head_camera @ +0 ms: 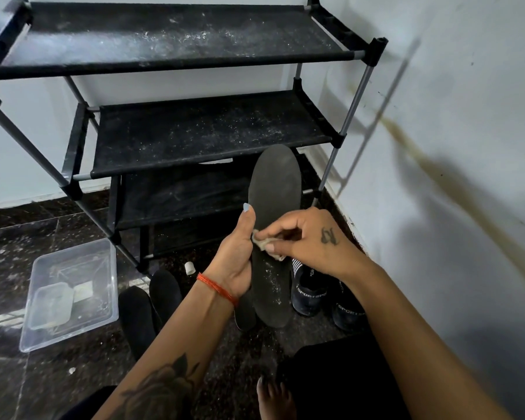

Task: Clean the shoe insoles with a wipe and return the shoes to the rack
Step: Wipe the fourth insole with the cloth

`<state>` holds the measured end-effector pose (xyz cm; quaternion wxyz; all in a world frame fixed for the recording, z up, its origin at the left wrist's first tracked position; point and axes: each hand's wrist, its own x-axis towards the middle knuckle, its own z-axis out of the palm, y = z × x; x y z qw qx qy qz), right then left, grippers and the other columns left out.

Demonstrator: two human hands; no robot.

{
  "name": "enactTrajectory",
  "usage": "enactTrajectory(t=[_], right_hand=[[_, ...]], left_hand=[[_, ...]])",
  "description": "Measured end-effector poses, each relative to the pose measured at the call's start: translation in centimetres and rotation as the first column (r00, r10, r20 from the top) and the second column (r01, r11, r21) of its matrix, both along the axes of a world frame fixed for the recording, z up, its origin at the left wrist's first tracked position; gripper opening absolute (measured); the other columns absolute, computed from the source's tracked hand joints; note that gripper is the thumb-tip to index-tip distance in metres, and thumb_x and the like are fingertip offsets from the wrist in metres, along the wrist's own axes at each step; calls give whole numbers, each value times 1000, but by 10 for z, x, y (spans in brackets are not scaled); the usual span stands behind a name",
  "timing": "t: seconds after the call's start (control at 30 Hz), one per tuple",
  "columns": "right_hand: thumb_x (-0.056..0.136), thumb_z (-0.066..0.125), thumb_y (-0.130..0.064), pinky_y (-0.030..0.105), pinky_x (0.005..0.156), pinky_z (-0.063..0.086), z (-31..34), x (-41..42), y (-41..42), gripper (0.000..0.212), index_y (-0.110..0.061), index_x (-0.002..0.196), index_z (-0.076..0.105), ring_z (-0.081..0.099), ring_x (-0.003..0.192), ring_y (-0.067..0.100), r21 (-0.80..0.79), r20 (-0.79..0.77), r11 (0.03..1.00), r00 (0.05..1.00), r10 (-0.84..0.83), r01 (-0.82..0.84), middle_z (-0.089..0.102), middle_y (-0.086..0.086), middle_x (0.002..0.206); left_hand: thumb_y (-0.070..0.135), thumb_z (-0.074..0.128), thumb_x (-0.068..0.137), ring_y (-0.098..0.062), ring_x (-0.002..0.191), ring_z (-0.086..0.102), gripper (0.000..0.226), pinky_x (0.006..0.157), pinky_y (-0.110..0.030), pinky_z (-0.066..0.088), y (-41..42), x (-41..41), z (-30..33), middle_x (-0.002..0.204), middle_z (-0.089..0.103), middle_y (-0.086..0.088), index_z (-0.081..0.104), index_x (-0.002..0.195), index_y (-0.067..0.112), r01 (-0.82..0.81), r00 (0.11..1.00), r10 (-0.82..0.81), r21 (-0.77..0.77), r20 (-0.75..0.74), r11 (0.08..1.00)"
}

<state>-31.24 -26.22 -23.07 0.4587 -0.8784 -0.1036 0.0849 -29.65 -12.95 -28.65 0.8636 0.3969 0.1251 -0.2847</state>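
My left hand (235, 256) grips a long dark insole (275, 189) by its left edge and holds it upright in front of the rack (194, 134). Against the insole's middle, my right hand (309, 237) pinches a small soiled wipe (262, 243). White specks cover the insole's lower part. A pair of dark sport shoes (311, 294) stands on the floor just behind the insole, to the right. Two more dark insoles (152, 307) lie on the floor to the left, and another dark insole edge (243, 316) shows under my left wrist.
The black rack has several dusty fabric shelves and stands in the corner against white walls. A clear plastic tub (70, 292) with a smaller container inside sits on the dark tiled floor at left. A small white cap (190, 268) lies near the rack's foot. My bare foot (275, 395) is below.
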Motion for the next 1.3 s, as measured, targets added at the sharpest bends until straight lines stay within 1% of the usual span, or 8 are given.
enactTrajectory(t=[0.1,0.17,0.33,0.53,0.73,0.97,1.13,1.3], right_hand=[[71,76,-3,13,74,51,10,-5,-10,19,-18,82,77,68,74,5,17,-191,994,975,112,-111,74,-3,77],[68,75,1,6,68,48,14,-4,-18,21,-19,76,77,67,75,5,-21,-194,1000,981,1,-6,74,-5,72],[72,73,-1,4,58,42,6,3,-22,24,-25,74,74,60,57,-4,148,-5,913,924,-382,379,68,-13,60],[75,76,-8,6,67,47,-3,3,-2,16,-16,89,75,64,70,-1,42,-4,990,990,-138,138,71,-5,78],[71,76,-4,24,79,54,7,-3,-10,19,-22,78,76,68,81,13,63,-164,990,977,134,-125,74,1,80],[73,74,-2,9,61,45,2,3,-21,17,-18,78,75,61,60,-1,147,-11,949,960,-280,279,68,-8,64],[76,74,-9,7,67,46,-3,2,-1,15,-16,89,75,63,71,0,52,0,994,996,-95,94,71,-5,79],[75,74,-3,25,76,54,6,-2,-5,17,-18,82,75,66,73,14,116,-188,986,972,139,-119,73,3,78]], left_hand=[[49,26,99,-20,93,70,58,73,-28,59,1,1,0,107,71,-11,60,117,6,23,999,-23,2,26,1000],[50,25,99,-19,89,71,58,69,-28,58,2,2,1,102,73,-11,61,114,7,21,999,-22,25,37,999],[53,32,95,-26,107,64,61,104,-46,42,2,2,0,121,65,-13,55,130,9,-18,1000,17,37,26,999],[53,28,97,-27,115,59,63,95,-35,50,-1,1,0,129,59,-18,53,131,6,0,1000,0,0,6,1000],[53,28,98,-23,109,64,61,88,-32,55,2,3,1,124,63,-12,53,132,8,8,1000,-8,-1,-10,1000],[52,31,97,-27,115,59,59,106,-44,40,1,4,0,124,63,-13,57,128,9,-15,1000,14,14,15,1000],[53,30,97,-27,117,58,61,98,-37,48,2,3,-1,129,59,-17,55,129,7,20,1000,-20,9,14,1000],[52,37,94,-25,123,54,61,105,-37,42,4,5,-3,134,56,-12,50,135,10,7,1000,-7,23,12,1000]])
